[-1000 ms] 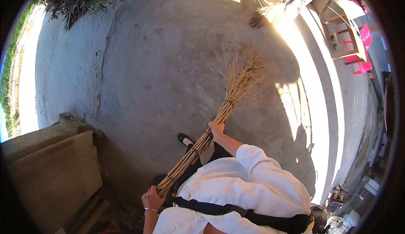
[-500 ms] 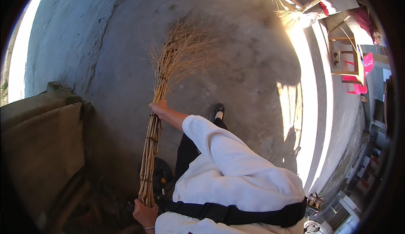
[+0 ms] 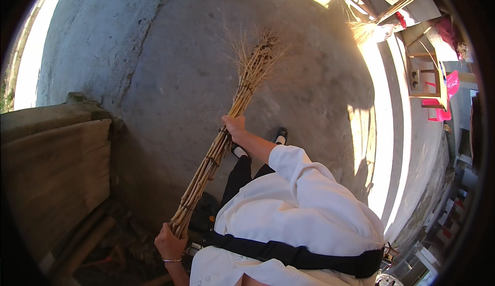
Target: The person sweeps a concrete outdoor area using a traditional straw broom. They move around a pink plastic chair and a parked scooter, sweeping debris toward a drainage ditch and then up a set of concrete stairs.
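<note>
A long broom [image 3: 198, 190] of bundled bamboo-like sticks, tied at several places, slants across in front of me. Its bushy twig end [image 3: 258, 59] fans out over the concrete floor, slightly blurred. Around the lower stick end my left hand [image 3: 170, 244] is closed, a thin bracelet on its wrist. Farther up, just below the twigs, my right hand [image 3: 234, 125] wraps round the bundle. The white sleeve [image 3: 299, 162] of my right arm is pushed back to the elbow. Fingers of both hands are partly hidden.
A low wall [image 3: 56, 157] stands at left above dark clutter [image 3: 108, 245]. A pale wall [image 3: 98, 44] rises beyond it. At right are a sunlit step [image 3: 394, 131], a wooden frame [image 3: 428, 74], a pink chair [image 3: 450, 87] and another broom [image 3: 363, 31]. My shoes [image 3: 281, 135] are beside the broom.
The twig end has swung to the right across the floor, with my right hand moving right too. My left hand has shifted slightly left and up. Both hands keep their hold.
</note>
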{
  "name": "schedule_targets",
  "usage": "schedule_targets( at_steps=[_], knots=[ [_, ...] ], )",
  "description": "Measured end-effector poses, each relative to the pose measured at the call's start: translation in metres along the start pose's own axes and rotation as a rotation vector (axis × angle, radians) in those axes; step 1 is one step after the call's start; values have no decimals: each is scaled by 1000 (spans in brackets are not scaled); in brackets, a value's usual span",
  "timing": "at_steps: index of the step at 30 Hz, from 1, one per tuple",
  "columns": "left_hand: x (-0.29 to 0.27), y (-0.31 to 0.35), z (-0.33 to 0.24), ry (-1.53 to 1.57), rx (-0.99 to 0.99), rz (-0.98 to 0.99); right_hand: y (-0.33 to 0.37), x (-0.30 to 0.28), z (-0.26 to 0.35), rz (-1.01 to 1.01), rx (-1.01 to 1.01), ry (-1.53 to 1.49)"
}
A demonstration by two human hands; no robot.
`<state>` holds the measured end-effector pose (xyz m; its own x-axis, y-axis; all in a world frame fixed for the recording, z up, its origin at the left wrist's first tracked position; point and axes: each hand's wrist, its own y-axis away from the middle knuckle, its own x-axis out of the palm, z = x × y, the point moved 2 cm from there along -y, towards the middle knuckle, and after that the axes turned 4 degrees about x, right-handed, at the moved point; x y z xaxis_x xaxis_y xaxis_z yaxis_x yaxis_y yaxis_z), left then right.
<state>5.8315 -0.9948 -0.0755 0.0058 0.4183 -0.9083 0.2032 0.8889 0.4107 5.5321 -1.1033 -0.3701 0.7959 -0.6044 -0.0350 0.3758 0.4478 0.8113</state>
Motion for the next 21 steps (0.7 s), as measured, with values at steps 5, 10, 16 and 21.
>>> schedule_targets(
  at_steps=[5, 10, 16, 21],
  knots=[
    [-6, -110, -28, -48, 367, 81, -39, -108, -37, -433, 304, -317],
    [-10, -202, -74, -103, 615, 168, -41, -166, -50, -567, 465, -481],
    [-54, -265, -30, -217, 516, 239, -80, -70, -40, -502, 553, -388],
    [-123, -237, 68, -245, 119, 223, -116, 133, -2, -150, 457, -125]
  ],
)
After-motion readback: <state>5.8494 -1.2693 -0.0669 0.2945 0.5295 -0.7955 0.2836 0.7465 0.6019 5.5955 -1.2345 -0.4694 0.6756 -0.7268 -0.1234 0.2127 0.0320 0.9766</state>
